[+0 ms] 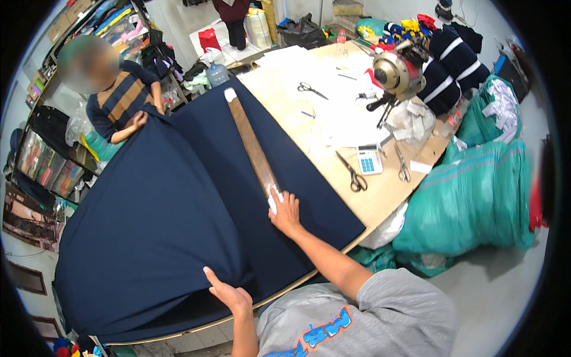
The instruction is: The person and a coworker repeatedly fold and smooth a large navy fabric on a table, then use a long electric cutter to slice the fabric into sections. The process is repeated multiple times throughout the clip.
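Navy fabric (137,220) covers the table's left part, its upper layer lifted and folded. A long wooden bar (247,141) with white ends lies diagonally on the flat portion. My right hand (285,211) grips the bar's near end. Low at the fabric's near folded edge is my left hand (229,293), thumb stretched out and apart, other fingers partly hidden. Across the table, a co-worker in a striped top (122,95) holds the raised fabric in one hand (139,119).
The pale tabletop (315,152) carries paper, scissors (357,181), a calculator (369,159), a cutting machine (395,71) and navy bundles (449,59). Large green sacks (464,196) crowd the right side. Packed shelves (44,160) line the left. Another person (235,21) stands behind.
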The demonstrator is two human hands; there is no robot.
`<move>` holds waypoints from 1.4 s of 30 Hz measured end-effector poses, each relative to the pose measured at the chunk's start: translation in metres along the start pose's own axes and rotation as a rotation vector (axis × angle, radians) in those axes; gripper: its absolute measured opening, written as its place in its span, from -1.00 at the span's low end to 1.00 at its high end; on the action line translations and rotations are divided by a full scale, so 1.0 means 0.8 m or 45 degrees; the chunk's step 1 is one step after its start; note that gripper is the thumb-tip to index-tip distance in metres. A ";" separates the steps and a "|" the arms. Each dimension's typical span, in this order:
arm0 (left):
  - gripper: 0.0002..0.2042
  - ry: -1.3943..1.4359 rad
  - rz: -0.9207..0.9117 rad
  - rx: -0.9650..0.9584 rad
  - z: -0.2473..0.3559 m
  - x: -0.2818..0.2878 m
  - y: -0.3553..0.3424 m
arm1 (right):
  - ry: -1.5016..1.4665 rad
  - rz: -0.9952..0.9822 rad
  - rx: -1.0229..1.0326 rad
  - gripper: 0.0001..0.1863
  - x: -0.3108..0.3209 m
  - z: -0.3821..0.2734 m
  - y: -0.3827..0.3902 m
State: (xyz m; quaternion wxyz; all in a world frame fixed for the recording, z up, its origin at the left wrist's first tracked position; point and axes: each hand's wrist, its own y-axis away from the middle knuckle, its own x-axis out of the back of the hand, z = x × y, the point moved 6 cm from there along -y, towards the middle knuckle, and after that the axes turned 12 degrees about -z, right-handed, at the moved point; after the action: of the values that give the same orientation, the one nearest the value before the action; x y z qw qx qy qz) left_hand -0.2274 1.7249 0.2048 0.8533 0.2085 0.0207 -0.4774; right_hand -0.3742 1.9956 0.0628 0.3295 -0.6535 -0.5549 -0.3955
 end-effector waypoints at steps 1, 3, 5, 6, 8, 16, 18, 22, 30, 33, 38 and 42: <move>-0.23 0.010 0.020 -0.029 0.000 -0.014 0.003 | -0.058 0.013 0.028 -0.04 0.001 0.004 -0.005; -0.27 0.049 0.086 -0.103 0.004 -0.035 0.011 | -0.204 0.038 0.095 -0.05 0.006 0.016 -0.008; -0.29 0.103 0.164 -0.106 0.007 -0.043 0.015 | -0.276 -0.005 0.057 -0.06 0.023 0.046 -0.014; -0.29 0.141 0.152 -0.115 0.003 -0.035 0.010 | -0.276 -0.066 0.019 -0.06 0.038 0.063 -0.015; -0.24 0.100 0.322 -0.045 -0.013 -0.021 0.002 | -0.211 -0.046 0.054 -0.04 0.053 0.113 -0.021; -0.15 -0.155 0.494 0.077 -0.044 -0.042 -0.019 | -0.200 -0.158 0.062 -0.05 0.130 0.250 -0.030; -0.08 -0.073 0.353 0.074 -0.039 -0.053 -0.022 | -0.239 -0.144 0.061 -0.03 0.136 0.270 -0.032; -0.05 -0.120 0.383 0.077 -0.044 -0.060 -0.013 | -0.167 -0.129 -0.011 -0.01 0.130 0.294 -0.045; -0.38 0.071 0.104 -0.051 -0.051 -0.103 0.019 | -0.230 -0.041 0.162 -0.65 0.154 0.204 -0.036; -0.50 0.074 -0.160 -0.039 -0.071 -0.136 0.040 | -0.943 -1.202 0.083 -0.20 0.108 0.105 0.029; -0.52 -0.351 -0.812 0.308 -0.156 -0.173 0.056 | -1.413 -1.069 -0.397 0.23 0.046 0.062 0.123; -0.55 -0.196 -1.033 0.563 -0.176 -0.140 0.067 | -1.194 -0.680 -0.116 -0.38 0.119 0.022 0.143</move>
State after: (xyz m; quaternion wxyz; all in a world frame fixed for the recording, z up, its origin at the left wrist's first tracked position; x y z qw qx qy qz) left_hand -0.2211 1.8928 0.1207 0.5317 0.3244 -0.0652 -0.7796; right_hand -0.2520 2.0359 0.1397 -0.0944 -0.6097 -0.7716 -0.1551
